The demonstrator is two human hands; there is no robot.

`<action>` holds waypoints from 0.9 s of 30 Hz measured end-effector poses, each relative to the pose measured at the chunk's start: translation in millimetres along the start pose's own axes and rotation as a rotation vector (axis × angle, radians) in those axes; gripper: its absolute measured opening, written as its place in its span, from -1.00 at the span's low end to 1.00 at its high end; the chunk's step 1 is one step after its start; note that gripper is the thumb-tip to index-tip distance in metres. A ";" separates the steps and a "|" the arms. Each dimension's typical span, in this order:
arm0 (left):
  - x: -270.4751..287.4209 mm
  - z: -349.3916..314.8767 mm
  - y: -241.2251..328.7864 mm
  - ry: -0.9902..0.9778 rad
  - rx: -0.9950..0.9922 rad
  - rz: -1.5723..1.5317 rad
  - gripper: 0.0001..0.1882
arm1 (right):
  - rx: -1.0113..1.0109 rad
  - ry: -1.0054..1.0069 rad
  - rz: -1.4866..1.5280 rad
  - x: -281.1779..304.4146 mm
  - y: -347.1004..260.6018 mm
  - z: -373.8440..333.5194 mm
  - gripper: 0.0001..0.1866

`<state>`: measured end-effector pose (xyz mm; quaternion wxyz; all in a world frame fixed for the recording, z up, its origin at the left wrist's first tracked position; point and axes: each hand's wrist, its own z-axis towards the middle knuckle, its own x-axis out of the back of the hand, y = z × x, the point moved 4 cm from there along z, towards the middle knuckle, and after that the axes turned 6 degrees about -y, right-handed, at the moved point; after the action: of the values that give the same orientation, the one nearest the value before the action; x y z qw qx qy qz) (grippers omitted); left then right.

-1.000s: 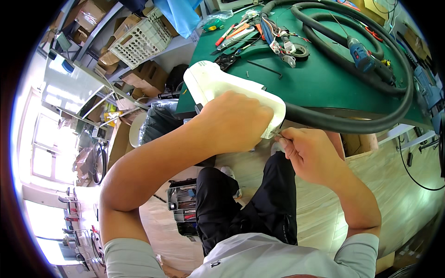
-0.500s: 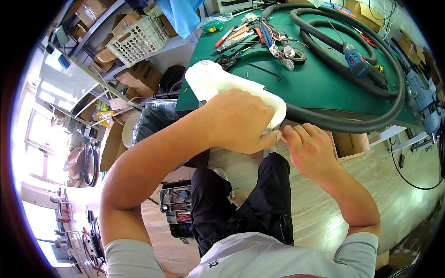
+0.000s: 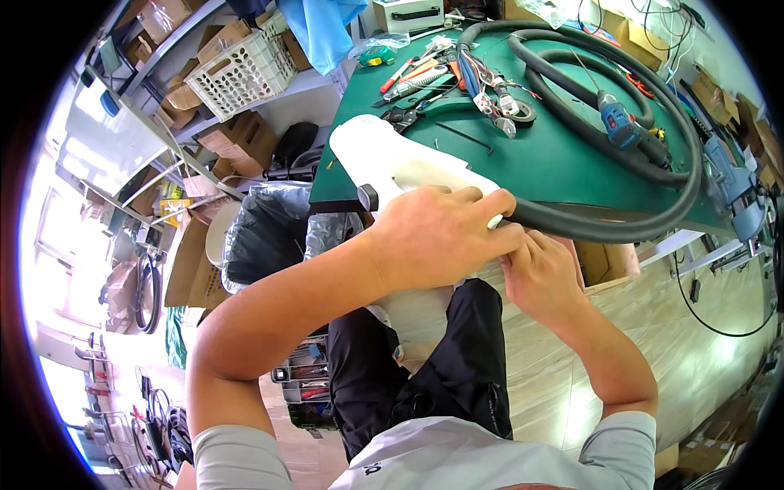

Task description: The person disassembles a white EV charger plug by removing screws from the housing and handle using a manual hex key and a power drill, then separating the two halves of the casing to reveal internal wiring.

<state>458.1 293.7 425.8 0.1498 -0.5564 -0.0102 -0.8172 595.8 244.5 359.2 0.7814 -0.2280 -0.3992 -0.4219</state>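
A white plastic charging gun (image 3: 367, 155) lies slanted across the near edge of the green workbench, its wide head toward the far left. A thick black cable (image 3: 604, 227) runs off to the right from its near end. My left hand (image 3: 453, 233) is closed over that end, fingers curled on the white shell. Close against its fingertips, my right hand (image 3: 543, 269) is pinched just below the cable; whatever its fingertips hold is hidden. A round black part (image 3: 367, 198) sticks out at the gun's near side.
On the green bench (image 3: 523, 163) lie a hex key (image 3: 465, 137), a pile of pliers and cutters (image 3: 420, 94), a wire bundle (image 3: 490, 90), a tape roll (image 3: 524, 114) and a blue drill (image 3: 618, 122). A lined bin (image 3: 265, 233) stands left; an open toolbox (image 3: 310, 380) is on the floor.
My left hand has shifted lower on the gun's end, its fingers now meeting my right hand's. The round black part has come into view as the gun and the view shifted slightly.
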 end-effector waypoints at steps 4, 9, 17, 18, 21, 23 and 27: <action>-1.3 -8.0 -1.3 0.067 -0.023 0.079 -0.88 | -0.026 0.016 0.015 6.3 -3.9 4.8 -0.87; -3.8 -7.7 -1.2 0.116 -0.014 0.079 -0.89 | -0.057 -0.009 0.159 4.9 -2.6 1.3 -0.91; -4.2 -10.1 -0.5 0.054 -0.012 0.055 -0.86 | -0.631 -0.517 1.665 0.2 14.9 -12.2 -0.48; -4.5 -11.5 -1.7 0.056 -0.007 0.046 -0.86 | -0.641 -0.547 1.753 -6.9 16.2 -10.2 -0.49; -7.2 -12.2 -1.5 0.088 -0.015 0.040 -0.85 | -0.651 -0.587 1.913 -10.1 17.2 -6.4 -0.50; -7.3 -11.4 -2.2 0.077 -0.014 0.031 -0.85 | -0.630 -0.602 1.949 -9.9 19.2 -4.4 -0.52; -8.2 -12.9 -2.7 0.066 -0.013 0.038 -0.84 | -0.603 -0.626 1.890 -8.5 20.1 -0.7 -0.56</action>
<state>448.5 295.9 413.8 0.1617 -0.5302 0.0108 -0.8323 610.2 258.9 351.5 0.5655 -0.7331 -0.1209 0.3580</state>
